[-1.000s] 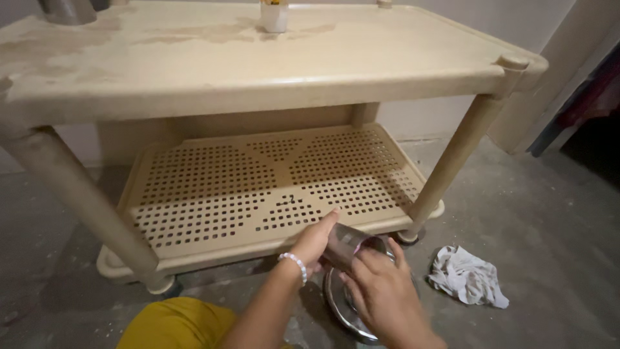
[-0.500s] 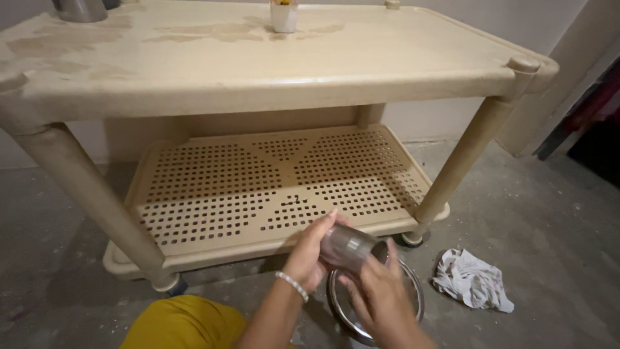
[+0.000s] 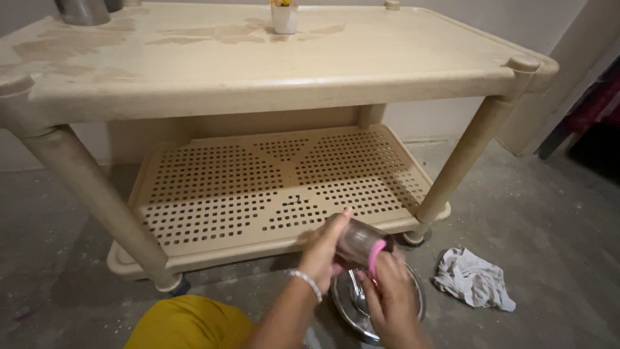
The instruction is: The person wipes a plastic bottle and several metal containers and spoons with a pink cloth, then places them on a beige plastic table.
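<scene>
Low in the middle of the frame, a clear drinking glass (image 3: 357,240) lies tilted between two hands, above a round steel plate (image 3: 349,302) on the floor. A second ago only bare glass showed at its mouth — now a pink edge, perhaps a cloth or sponge, though I cannot tell which, shows there against the right hand (image 3: 392,292), whose fingers curl at the rim. The left hand (image 3: 325,249) wraps the glass's base, a beaded bracelet at its wrist. That suggests wiping is under way. Beyond stands a beige plastic table (image 3: 271,71) with a perforated lower shelf (image 3: 226,187) — a crumpled white rag (image 3: 473,279) lies at lower right.
</scene>
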